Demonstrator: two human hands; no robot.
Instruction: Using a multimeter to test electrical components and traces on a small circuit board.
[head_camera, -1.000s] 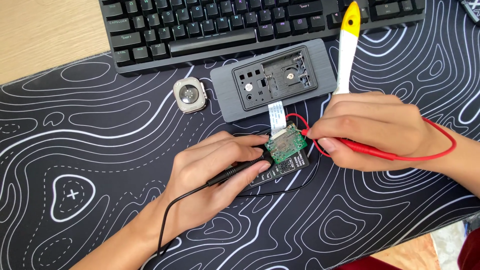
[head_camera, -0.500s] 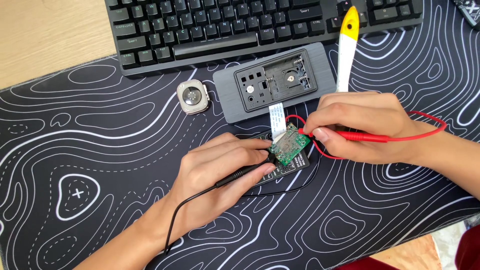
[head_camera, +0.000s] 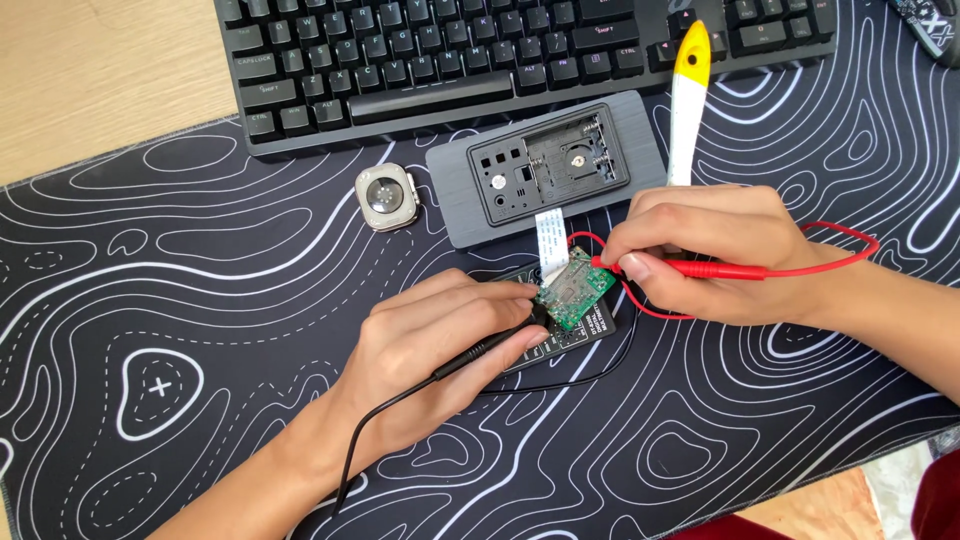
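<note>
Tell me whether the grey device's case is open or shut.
Open. The grey case lies with its cover off, its inner compartment bare, and a white ribbon cable runs out to the green circuit board.

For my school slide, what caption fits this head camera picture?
Left hand with black probe and right hand with red probe touch small green circuit board.

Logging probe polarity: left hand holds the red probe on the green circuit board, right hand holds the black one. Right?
Reversed. The head view shows the left hand holding the black probe and the right hand holding the red probe. Both tips do meet the green circuit board.
</note>
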